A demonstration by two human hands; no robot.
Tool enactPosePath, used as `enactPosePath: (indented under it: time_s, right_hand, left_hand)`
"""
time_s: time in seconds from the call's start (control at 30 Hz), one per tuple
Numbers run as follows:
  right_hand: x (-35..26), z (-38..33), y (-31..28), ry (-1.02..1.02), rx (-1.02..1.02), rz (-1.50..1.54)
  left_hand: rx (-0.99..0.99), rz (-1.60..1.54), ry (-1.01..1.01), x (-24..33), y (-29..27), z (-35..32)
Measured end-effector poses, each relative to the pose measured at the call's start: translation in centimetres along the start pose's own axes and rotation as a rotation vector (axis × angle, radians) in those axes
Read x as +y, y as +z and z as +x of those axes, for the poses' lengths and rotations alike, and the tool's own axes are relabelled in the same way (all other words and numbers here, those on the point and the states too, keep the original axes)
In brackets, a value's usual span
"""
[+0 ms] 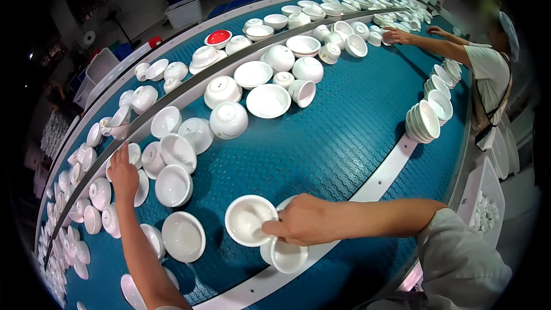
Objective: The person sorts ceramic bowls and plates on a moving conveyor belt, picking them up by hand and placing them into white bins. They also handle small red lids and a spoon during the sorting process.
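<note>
Teal, textured belting [344,163] curves across in front of me, scattered with white crockery. The right hand [303,220] reaches in from a pale grey sleeve [459,258], its fingers bent and closed down, thumb and fingers pinching the near rim of a round white bowl [247,220] that faces up over the belt. Just below that hand a smaller white bowl [288,254] sits against the pale curved strip [380,183], and part of another white piece [285,202] shows behind the knuckles; I can't tell whether the fingers touch either. The left hand [122,173] stretches well over to the grey divider [182,94], fingers long and only slightly bent, beside a small bowl [134,155]; from here I can't tell whether it grips anything. Between the two arms a wide bowl [183,236] lies tipped with its mouth showing, and a deep bowl [174,186] leans among its neighbours. Beyond the divider, in a second lane of mixed crockery, one dish with a red centre [218,37] stands out. On the right, nested bowls [423,121] lean in a row along the strip, and a co-worker [488,80] in a pale cap reaches over the belt towards a crowded cluster of white pieces.
</note>
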State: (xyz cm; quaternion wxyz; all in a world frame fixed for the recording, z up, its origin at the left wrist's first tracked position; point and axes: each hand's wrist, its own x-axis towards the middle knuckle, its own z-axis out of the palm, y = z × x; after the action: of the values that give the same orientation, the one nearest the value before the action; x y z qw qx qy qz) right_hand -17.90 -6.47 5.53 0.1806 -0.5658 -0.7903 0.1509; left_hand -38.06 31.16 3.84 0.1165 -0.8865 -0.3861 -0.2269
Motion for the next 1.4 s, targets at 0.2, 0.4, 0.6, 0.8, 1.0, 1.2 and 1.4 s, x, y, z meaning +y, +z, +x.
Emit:
enactPosePath:
  time_s: [0.2, 0.4, 0.6, 0.8, 1.0, 1.2, 1.4]
  right_hand:
    - [-7.5, -14.0, -1.9, 0.345, 0.215, 0.270]
    - [-15.8, -29.0, -7.0, 0.677, 0.869, 0.589]
    - [-17.7, -50.1, -1.0, 0.995, 2.084, 0.629]
    - [-17.1, -76.8, 7.9, 1.600, 2.700, -0.031]
    - [-12.4, -92.3, 18.1, 2.435, 2.071, -0.165]
    - [-12.2, -103.7, 31.1, 2.595, 1.529, 0.075]
    - [-10.9, -95.8, 25.0, 2.443, 1.258, -0.036]
  left_hand:
    - [-0.145, 0.237, -0.110, -8.8, 3.3, -1.7]
    - [0.095, 0.334, 0.221, -7.4, -10.3, -12.1]
    - [-0.296, -0.471, -0.151, 15.9, -24.3, -25.2]
    - [-0.574, -0.834, -0.541, 36.2, -29.7, -30.3]
    - [-0.641, -0.844, -0.215, 52.2, -31.8, -30.9]
    - [-0.994, -0.968, -0.144, 62.6, -32.3, -32.5]
    - [-1.021, -1.065, 0.563, 68.5, -30.5, -34.8]
